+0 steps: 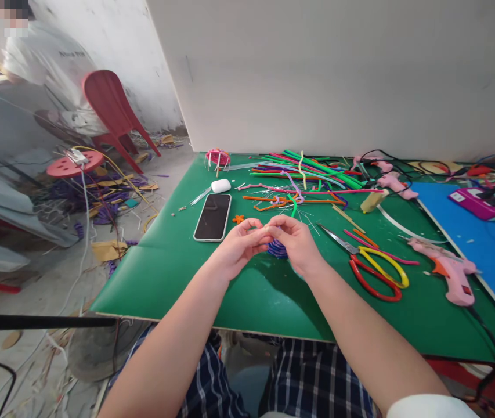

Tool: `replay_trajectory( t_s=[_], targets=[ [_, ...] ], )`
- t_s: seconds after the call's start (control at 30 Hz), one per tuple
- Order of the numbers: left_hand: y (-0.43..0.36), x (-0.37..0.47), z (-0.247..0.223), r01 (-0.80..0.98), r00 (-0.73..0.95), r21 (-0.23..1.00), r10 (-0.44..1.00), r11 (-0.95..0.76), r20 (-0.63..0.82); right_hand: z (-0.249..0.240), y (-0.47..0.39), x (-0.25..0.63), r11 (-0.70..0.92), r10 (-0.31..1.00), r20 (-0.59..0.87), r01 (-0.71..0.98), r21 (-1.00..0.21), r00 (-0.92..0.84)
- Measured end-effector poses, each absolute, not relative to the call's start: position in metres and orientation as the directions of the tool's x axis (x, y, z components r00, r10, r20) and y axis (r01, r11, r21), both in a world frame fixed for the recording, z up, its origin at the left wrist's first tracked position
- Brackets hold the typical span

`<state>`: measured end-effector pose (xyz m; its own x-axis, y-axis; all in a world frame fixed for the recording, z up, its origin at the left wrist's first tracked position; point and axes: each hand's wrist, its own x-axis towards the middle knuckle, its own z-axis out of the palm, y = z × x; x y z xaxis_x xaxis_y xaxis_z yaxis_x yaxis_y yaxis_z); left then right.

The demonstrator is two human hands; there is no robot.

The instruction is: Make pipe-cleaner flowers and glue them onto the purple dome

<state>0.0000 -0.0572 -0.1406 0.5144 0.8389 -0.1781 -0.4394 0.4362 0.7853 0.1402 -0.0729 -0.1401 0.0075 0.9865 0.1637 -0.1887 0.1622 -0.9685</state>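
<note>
My left hand (245, 242) and my right hand (294, 241) meet above the table, their thumbs and fingers pinched together at the tips. A purple coil of wound pipe cleaner (277, 249) shows under the right fingers, partly covered by that hand. Whatever the left fingertips pinch is too small and hidden to make out. Behind the right hand a green pipe cleaner (293, 206) sticks up. An orange flower-like piece (238, 219) lies just beyond the left hand. Left of it rests a phone (213, 217).
Scissors (362, 258) and a pink glue gun (450, 267) lie to the right, near a blue board (482, 244). Several pipe cleaners (312, 168) are heaped at the back beside a white earbud case (221, 186). A person in white sits beyond a red chair (112, 110).
</note>
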Motion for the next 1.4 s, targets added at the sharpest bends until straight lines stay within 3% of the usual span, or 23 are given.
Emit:
replay_trajectory(
  t_s=[0.2,0.3,0.43,0.57,0.67,0.9,1.13,1.4],
  targets=[
    [-0.059,0.003,-0.136,-0.483,0.386,0.821,0.915,0.305,-0.113,-0.142,-0.071,0.141,0.257,0.966,0.255,-0.134,-0.957,0.032],
    [-0.059,0.002,-0.134,-0.442,0.356,0.859,0.930,0.259,-0.097,-0.140,-0.073,0.141,0.348,0.935,0.348,0.015,-0.937,0.060],
    [-0.061,0.001,-0.128,-0.322,0.187,0.946,0.982,0.020,0.042,-0.135,-0.079,0.140,0.455,0.858,0.501,0.288,-0.843,0.110],
    [-0.065,0.002,-0.124,-0.189,0.072,0.967,0.980,-0.171,0.188,-0.135,-0.083,0.138,0.515,0.802,0.586,0.367,-0.775,0.111],
    [-0.065,0.004,-0.126,-0.220,0.072,0.963,0.982,-0.154,0.174,-0.138,-0.082,0.138,0.537,0.777,0.620,0.397,-0.744,0.111],
    [-0.062,0.001,-0.130,-0.306,0.232,0.946,0.972,0.109,-0.037,-0.142,-0.080,0.140,0.595,0.719,0.695,0.498,-0.630,0.021],
    [-0.063,0.002,-0.130,-0.276,0.095,0.956,0.986,-0.105,0.135,-0.141,-0.081,0.139,0.587,0.722,0.692,0.520,-0.621,0.011],
    [-0.073,0.005,-0.122,-0.102,-0.046,0.944,0.950,-0.313,0.309,-0.135,-0.086,0.138,0.554,0.739,0.670,0.502,-0.664,0.071]
  ],
)
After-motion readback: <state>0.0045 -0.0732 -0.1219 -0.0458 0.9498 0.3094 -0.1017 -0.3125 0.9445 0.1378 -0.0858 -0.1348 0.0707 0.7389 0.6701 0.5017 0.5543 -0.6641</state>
